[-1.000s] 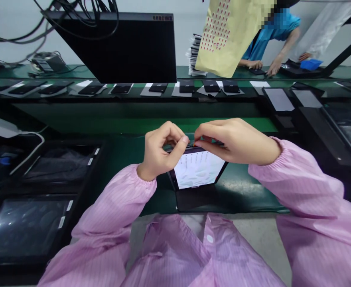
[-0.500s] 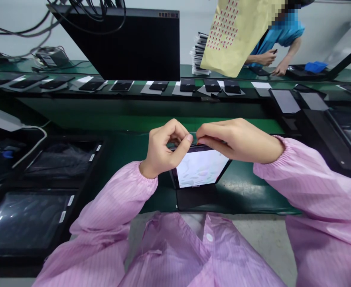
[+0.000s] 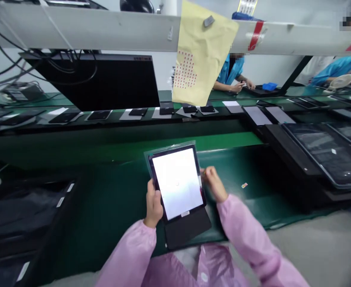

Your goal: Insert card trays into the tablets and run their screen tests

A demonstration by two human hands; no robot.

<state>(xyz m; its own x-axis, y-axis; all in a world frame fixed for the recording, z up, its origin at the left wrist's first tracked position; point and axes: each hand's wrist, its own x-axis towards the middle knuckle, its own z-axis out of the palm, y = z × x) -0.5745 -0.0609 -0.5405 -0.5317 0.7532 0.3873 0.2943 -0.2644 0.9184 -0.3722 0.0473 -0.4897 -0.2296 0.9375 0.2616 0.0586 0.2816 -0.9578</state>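
A tablet (image 3: 178, 183) with a lit, nearly white screen is tilted up toward me above a dark flat stand or cover flap (image 3: 189, 229). Clear film (image 3: 147, 157) sticks out past its top and left edges. My left hand (image 3: 154, 205) grips the tablet's left edge, thumb on the front. At the right edge my right hand (image 3: 214, 183) is closed in a pinch. Its fingertips are partly hidden, so any small thing between them cannot be made out. To the right of that hand, a small colourful sticker or card (image 3: 244, 185) lies on the green mat (image 3: 232, 167).
Black trays (image 3: 28, 223) with film-covered panels stand at left, and dark panels (image 3: 322, 147) are stacked at right. A shelf behind holds a row of black devices (image 3: 166, 108). Yellow paper (image 3: 199, 59) and a monitor (image 3: 103, 81) hang overhead. Two co-workers in blue sit beyond.
My left hand has gone from the tablet's top edge to its left edge, my right hand from the top to the right edge. The screen faces me more fully, and the view has tilted up.
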